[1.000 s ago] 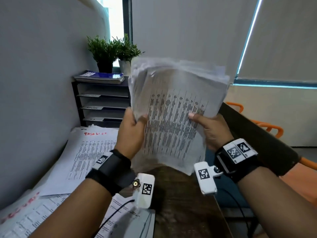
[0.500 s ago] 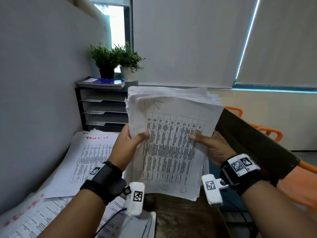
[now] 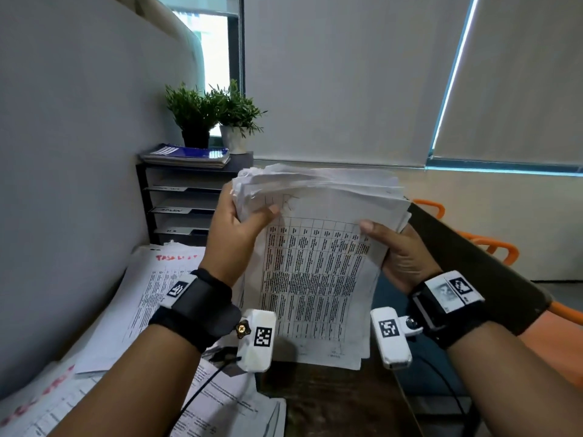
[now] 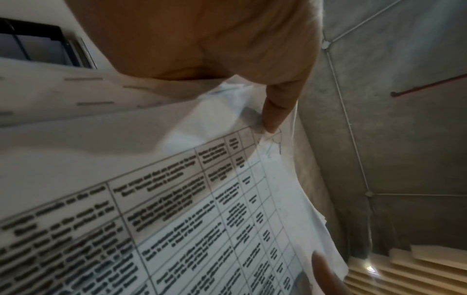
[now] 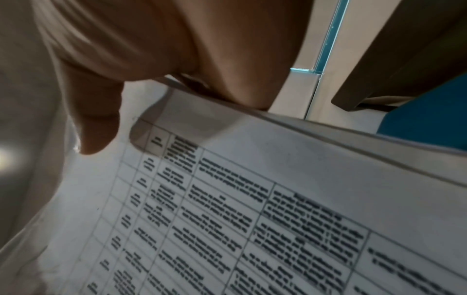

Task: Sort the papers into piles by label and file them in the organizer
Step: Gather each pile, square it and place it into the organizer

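A thick stack of printed table sheets (image 3: 315, 272) stands upright with its bottom edge on the dark desk (image 3: 331, 402). My left hand (image 3: 235, 228) grips its upper left edge, thumb across the front sheet. My right hand (image 3: 397, 247) grips the right edge, thumb on the front. In the left wrist view the thumb presses the top sheet (image 4: 202, 199) near a handwritten mark. The right wrist view shows the thumb on the same sheet (image 5: 252, 209). A black multi-shelf organizer (image 3: 176, 203) stands behind at the left, with labelled trays.
Loose papers with red headings (image 3: 151, 298) lie spread on the desk at left, against a grey partition (image 3: 79, 152). Two potted plants (image 3: 214, 115) and blue booklets (image 3: 189, 154) sit on the organizer. Orange chairs (image 3: 485, 244) stand beyond the desk's right edge.
The stack has come down from in front of the organizer until its bottom edge meets the desk. My left hand has slid up to the top left corner.
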A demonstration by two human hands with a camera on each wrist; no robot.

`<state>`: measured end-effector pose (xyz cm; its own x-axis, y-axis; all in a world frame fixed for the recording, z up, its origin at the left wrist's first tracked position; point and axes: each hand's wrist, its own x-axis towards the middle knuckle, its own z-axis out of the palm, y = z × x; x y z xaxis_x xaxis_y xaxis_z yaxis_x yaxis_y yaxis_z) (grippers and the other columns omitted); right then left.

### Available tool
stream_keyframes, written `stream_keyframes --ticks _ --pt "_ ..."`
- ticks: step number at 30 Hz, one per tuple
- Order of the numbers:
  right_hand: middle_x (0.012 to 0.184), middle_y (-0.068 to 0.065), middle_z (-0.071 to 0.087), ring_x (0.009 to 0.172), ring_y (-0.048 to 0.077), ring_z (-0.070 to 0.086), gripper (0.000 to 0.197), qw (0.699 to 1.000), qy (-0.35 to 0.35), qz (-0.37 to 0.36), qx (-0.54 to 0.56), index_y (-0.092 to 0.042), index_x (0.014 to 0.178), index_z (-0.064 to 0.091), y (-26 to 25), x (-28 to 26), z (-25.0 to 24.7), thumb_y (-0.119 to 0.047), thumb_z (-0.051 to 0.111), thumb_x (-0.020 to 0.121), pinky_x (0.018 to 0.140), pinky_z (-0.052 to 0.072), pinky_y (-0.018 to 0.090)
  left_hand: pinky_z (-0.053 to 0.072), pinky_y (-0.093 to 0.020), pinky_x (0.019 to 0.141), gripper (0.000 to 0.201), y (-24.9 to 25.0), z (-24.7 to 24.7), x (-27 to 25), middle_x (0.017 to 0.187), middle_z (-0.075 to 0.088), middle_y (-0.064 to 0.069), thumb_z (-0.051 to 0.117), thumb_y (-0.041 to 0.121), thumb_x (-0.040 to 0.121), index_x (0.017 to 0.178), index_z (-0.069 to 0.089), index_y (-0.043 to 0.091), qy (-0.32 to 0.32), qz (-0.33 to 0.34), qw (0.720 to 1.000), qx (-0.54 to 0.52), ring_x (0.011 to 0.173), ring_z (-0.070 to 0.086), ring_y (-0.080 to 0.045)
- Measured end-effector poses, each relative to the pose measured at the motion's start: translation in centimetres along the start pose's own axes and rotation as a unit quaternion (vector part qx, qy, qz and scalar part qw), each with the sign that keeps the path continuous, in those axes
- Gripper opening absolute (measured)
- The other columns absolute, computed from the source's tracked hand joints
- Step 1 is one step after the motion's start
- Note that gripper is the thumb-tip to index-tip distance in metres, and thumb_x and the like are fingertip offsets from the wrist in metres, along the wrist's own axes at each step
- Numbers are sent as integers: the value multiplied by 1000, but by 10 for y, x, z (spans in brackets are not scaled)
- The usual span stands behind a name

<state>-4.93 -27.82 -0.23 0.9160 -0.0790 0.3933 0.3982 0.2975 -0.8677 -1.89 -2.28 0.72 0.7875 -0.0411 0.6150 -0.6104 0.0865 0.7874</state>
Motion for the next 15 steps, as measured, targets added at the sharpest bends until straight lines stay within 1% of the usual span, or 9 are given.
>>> stream_keyframes --ticks 1,3,6,8,10,11,13,14,15 --pt "120 22 67 114 38 64 82 1000 3 3 2 0 129 58 2 0 -2 -28 93 61 99 51 52 55 -28 93 47 -4 -1 0 126 65 -1 69 20 90 133 49 21 -4 3 1000 -1 116 64 -15" --pt "124 23 66 116 38 63 78 1000 1 20 -3 -2 128 60 8 -1 -6 -28 92 62 104 47 55 54 -32 96 62 -13 -6 -2 131 63 -1 72 32 85 139 44 22 0 -17 1000 -18 120 63 -17" --pt "127 19 66 120 36 62 82 998 1 64 -6 -8 126 63 30 -11 -7 -33 96 55 111 39 58 51 -37 99 70 -31 -7 -13 128 66 0 73 47 78 138 48 20 4 -69 997 -26 118 64 -15" --pt "126 15 68 120 34 63 82 997 12 77 -9 -10 127 62 38 -16 2 -30 96 56 111 40 55 54 -33 97 57 -37 -2 -18 122 70 0 74 42 84 132 54 17 7 -81 997 -16 112 67 -12" --pt "122 12 71 118 32 64 63 997 34 61 -24 -12 124 64 37 -8 10 -24 88 67 106 46 50 56 -30 93 36 -33 5 -11 117 70 -1 67 30 94 125 56 16 21 -73 997 -2 106 68 -10" --pt "122 12 70 117 33 65 62 997 49 48 -38 -11 125 63 34 0 11 -25 87 69 104 48 49 57 -29 89 31 -30 7 -5 116 69 -1 64 28 96 123 56 15 33 -62 997 6 104 68 -11" --pt "128 10 67 120 30 63 89 994 77 31 -72 -11 135 54 21 13 15 -40 93 61 105 46 53 56 -24 81 31 -21 9 8 118 67 -3 63 30 97 123 53 16 49 -34 998 10 103 68 -13" --pt "129 9 66 120 28 63 94 994 77 14 -80 -12 136 52 14 17 15 -43 95 59 106 45 53 54 -21 81 34 -17 8 13 120 65 -3 65 32 96 124 51 18 52 -20 998 9 104 67 -12" --pt "126 11 68 119 29 64 86 995 66 0 -77 -11 133 55 7 19 15 -37 94 61 105 46 52 54 -20 82 37 -17 6 15 121 65 -1 66 35 95 125 49 20 56 -11 998 12 105 66 -10"
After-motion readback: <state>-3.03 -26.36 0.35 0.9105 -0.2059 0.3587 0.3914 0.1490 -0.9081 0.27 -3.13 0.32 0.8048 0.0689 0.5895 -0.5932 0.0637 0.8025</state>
